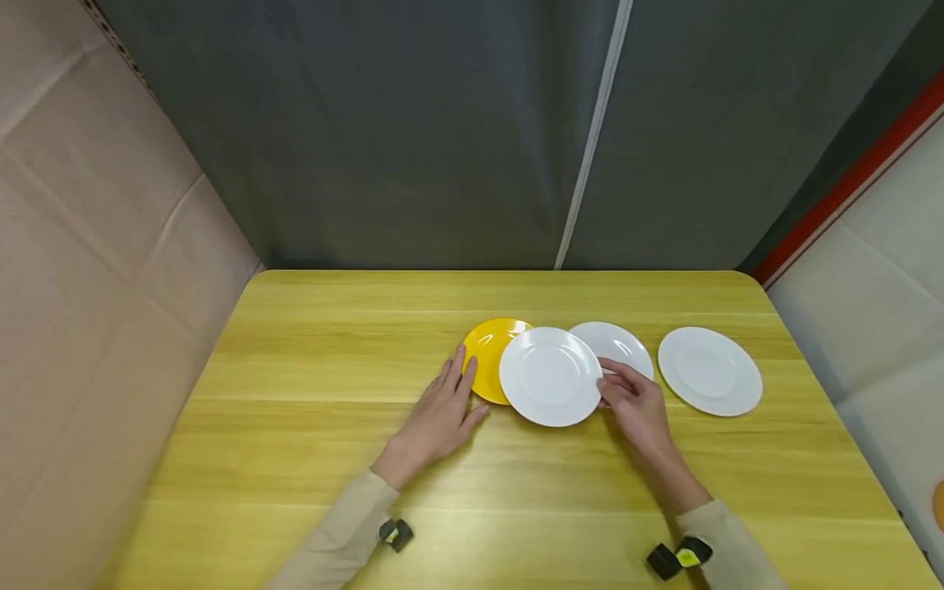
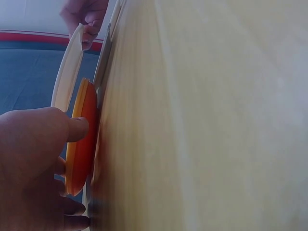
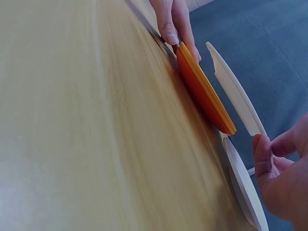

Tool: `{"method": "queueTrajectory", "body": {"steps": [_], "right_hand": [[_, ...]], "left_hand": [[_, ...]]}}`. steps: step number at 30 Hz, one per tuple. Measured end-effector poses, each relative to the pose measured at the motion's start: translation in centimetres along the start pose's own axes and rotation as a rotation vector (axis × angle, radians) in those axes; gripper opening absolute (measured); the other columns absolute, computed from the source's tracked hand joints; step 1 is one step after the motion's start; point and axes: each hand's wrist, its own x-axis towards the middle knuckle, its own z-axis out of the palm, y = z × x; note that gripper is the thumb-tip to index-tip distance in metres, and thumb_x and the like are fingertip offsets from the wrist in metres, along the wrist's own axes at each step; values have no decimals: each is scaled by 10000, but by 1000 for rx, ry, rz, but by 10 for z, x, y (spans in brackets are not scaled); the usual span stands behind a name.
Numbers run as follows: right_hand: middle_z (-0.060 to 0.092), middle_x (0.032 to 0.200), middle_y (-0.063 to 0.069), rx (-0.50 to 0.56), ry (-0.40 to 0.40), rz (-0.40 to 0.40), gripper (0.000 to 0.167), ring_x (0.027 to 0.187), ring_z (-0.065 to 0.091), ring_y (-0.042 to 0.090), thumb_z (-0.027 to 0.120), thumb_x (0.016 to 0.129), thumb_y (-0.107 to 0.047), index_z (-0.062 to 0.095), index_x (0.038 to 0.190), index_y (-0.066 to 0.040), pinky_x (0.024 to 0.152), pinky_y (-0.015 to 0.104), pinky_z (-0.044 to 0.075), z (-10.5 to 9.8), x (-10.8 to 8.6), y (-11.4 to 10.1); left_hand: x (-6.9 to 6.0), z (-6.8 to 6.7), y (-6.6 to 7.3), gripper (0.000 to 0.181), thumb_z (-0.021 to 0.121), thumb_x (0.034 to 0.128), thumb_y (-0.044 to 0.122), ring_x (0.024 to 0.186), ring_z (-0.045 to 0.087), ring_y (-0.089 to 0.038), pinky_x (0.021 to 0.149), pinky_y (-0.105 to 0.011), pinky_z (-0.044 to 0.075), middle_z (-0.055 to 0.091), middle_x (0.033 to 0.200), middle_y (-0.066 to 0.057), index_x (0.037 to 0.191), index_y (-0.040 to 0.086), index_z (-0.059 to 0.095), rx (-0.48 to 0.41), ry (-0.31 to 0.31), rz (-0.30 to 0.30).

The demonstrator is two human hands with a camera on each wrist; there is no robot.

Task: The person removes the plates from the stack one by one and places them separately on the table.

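My right hand point(image 1: 636, 401) pinches the right rim of a white plate point(image 1: 551, 378) between thumb and fingers. Both wrist views show that white plate point(image 3: 236, 91) raised off the table, a gap between it and the yellow plates. Partly covered in the head view, the yellow plates point(image 1: 487, 360) look stacked, since more than one rim point(image 3: 211, 89) shows from the side. My left hand point(image 1: 438, 414) rests at their left edge with fingers spread, fingertips touching the rim. Behind my right hand, a second white plate point(image 1: 612, 340) lies on the table, partly hidden.
Another white plate point(image 1: 710, 371) lies farther right on the wooden table point(image 1: 310, 393). A dark grey curtain point(image 1: 413, 147) hangs beyond the back edge. Pale cloth walls point(image 1: 88, 246) stand at both sides, the right one with a red strip point(image 1: 848, 197).
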Motion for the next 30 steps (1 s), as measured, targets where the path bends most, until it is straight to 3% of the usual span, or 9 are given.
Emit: {"method": "queueTrajectory", "body": {"steps": [30], "right_hand": [[703,869,-156,-74,4,51,367,733,649,17,622,990,-83,625,1338,33,664,172,576,-23,-18,9]], "left_hand": [[-1,0,0,790,413,1070,499,1564,111,-396,1261,-528,237,-139,1703,-132,1636,71,67,-4,-11,0]]}}
